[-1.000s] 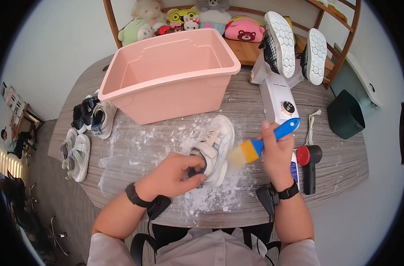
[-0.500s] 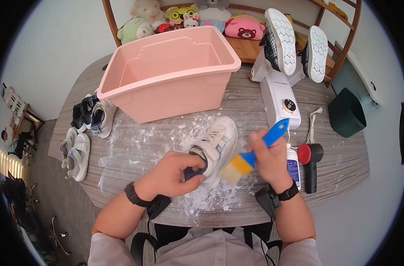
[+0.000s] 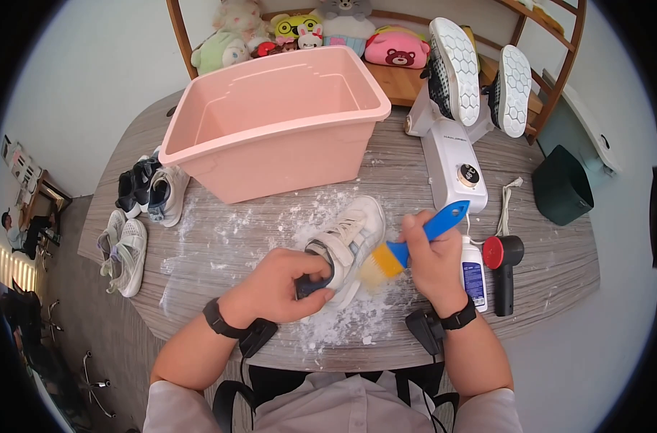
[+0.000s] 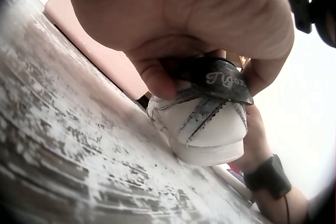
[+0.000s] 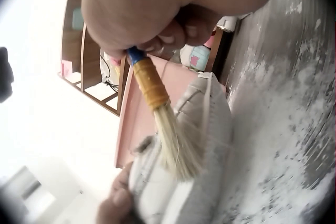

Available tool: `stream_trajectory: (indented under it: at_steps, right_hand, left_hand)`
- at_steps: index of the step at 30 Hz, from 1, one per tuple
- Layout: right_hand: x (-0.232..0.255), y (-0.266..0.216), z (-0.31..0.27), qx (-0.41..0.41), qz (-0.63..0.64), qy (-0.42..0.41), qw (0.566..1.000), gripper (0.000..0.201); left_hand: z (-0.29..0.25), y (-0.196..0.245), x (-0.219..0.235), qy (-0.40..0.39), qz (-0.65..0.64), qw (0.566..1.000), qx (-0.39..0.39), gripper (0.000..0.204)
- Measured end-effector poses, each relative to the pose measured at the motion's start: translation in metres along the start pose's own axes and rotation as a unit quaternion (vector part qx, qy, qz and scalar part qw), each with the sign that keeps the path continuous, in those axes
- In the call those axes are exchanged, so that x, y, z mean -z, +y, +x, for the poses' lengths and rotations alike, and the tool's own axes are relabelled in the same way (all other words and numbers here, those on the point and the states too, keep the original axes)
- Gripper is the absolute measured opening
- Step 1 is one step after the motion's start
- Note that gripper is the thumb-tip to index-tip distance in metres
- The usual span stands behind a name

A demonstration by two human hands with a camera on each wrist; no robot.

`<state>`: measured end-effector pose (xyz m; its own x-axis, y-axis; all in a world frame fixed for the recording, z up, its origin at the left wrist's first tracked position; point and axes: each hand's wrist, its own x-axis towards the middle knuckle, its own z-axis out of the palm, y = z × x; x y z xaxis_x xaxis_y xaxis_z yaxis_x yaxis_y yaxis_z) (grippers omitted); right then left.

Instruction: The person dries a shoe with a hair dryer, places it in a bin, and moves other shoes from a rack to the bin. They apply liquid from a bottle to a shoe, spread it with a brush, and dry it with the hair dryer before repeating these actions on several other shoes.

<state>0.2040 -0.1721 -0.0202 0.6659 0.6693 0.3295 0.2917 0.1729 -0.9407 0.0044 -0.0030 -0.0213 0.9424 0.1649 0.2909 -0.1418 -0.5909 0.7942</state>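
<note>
From the head view, a pink tub (image 3: 270,123) stands at the back of the grey wood-grain tabletop (image 3: 552,267), just behind the work. To the right are a white shoe dryer (image 3: 454,169) with two shoes (image 3: 454,68) mounted sole-out, a small white bottle (image 3: 474,274), a red-and-black handheld tool (image 3: 503,270) and a dark green bin (image 3: 563,186). Four small shoes (image 3: 137,216) lie in two pairs at the left edge, and plush toys (image 3: 307,32) fill the shelf behind. White powder (image 3: 350,317) is scattered over the middle of the tabletop. There lies one white strap sneaker (image 3: 350,238), its heel gripped by the left hand (image 3: 281,285). The right hand (image 3: 433,263) holds a blue-handled brush (image 3: 408,245), bristles against the sneaker's side.

In the left wrist view, the left hand's (image 4: 184,19) fingers curl round the sneaker's (image 4: 205,124) dark heel tab; the heel is white with grey streaks.

In the right wrist view, the right hand (image 5: 173,8) pinches the brush (image 5: 157,113), its pale bristles splayed on the sneaker's (image 5: 205,145) upper.
</note>
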Motion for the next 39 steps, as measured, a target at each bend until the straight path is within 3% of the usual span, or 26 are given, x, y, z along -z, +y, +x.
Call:
stream_trajectory:
  at_steps: [1, 2, 4, 5, 9, 11, 14, 16, 18, 19, 23, 26, 28, 30, 32, 34, 39]
  right_hand:
    - [-0.001, 0.006, 0.002, 0.031, -0.045, 0.06, 0.997, 0.038]
    - [0.001, 0.007, 0.004, 0.029, -0.045, 0.058, 0.997, 0.038]
    - [0.012, 0.006, 0.01, 0.025, 0.005, 0.133, 0.991, 0.038]
    - [0.014, 0.004, 0.011, 0.002, 0.047, 0.135, 0.99, 0.038]
    - [0.01, 0.0, 0.007, -0.057, 0.01, 0.083, 0.995, 0.037]
    - [0.006, 0.009, 0.007, 0.013, 0.013, 0.097, 0.995, 0.036]
    - [0.012, 0.002, 0.012, 0.027, 0.026, 0.148, 0.988, 0.034]
    - [0.017, 0.003, 0.01, 0.018, 0.065, 0.126, 0.99, 0.032]
    - [0.015, -0.002, 0.005, -0.07, 0.042, 0.024, 0.996, 0.032]
    - [0.009, -0.002, 0.003, -0.054, 0.058, 0.004, 0.997, 0.033]
    - [0.007, 0.002, 0.007, -0.012, -0.007, 0.074, 0.997, 0.034]
    - [0.015, 0.006, 0.013, -0.009, 0.038, 0.089, 0.995, 0.034]
    - [0.013, 0.0, 0.007, -0.032, 0.06, 0.071, 0.995, 0.035]
    - [0.009, 0.0, 0.001, -0.066, 0.066, -0.015, 0.996, 0.035]
    - [0.002, 0.0, 0.0, -0.043, 0.059, -0.009, 0.997, 0.034]
    - [0.005, 0.003, 0.004, -0.003, -0.003, 0.067, 0.998, 0.035]
    - [0.015, 0.004, 0.012, -0.006, 0.015, 0.081, 0.997, 0.036]
  left_hand:
    - [0.0, -0.001, -0.001, 0.001, -0.001, 1.0, 0.002, 0.017]
    - [0.0, -0.003, -0.001, 0.003, -0.001, 1.0, 0.001, 0.017]
    - [-0.002, -0.003, -0.001, 0.007, 0.0, 1.0, -0.002, 0.018]
    - [-0.002, -0.001, -0.001, 0.007, 0.001, 1.0, 0.002, 0.018]
    - [0.0, -0.001, -0.001, 0.004, -0.006, 1.0, -0.002, 0.017]
    - [0.0, -0.004, -0.002, 0.001, -0.011, 1.0, 0.001, 0.017]
    - [-0.003, -0.001, -0.001, 0.005, -0.005, 1.0, -0.003, 0.017]
    - [0.0, 0.0, 0.0, 0.004, 0.005, 1.0, -0.016, 0.016]
    - [0.001, -0.004, 0.0, 0.031, 0.026, 0.997, -0.073, 0.014]
    - [0.002, -0.004, 0.001, 0.03, 0.025, 0.997, -0.073, 0.014]
    - [0.003, 0.003, 0.005, 0.032, 0.076, 0.991, -0.102, 0.016]
    - [0.002, 0.003, 0.004, 0.022, 0.099, 0.989, -0.11, 0.017]
    - [0.003, 0.001, 0.003, 0.016, 0.097, 0.99, -0.104, 0.017]
    - [0.001, 0.001, 0.003, 0.023, 0.091, 0.991, -0.094, 0.018]
    - [0.001, 0.001, 0.001, 0.026, 0.087, 0.992, -0.09, 0.018]
    - [0.002, 0.002, 0.003, 0.031, 0.084, 0.991, -0.096, 0.019]
    - [0.003, 0.002, 0.003, 0.01, 0.095, 0.99, -0.105, 0.017]
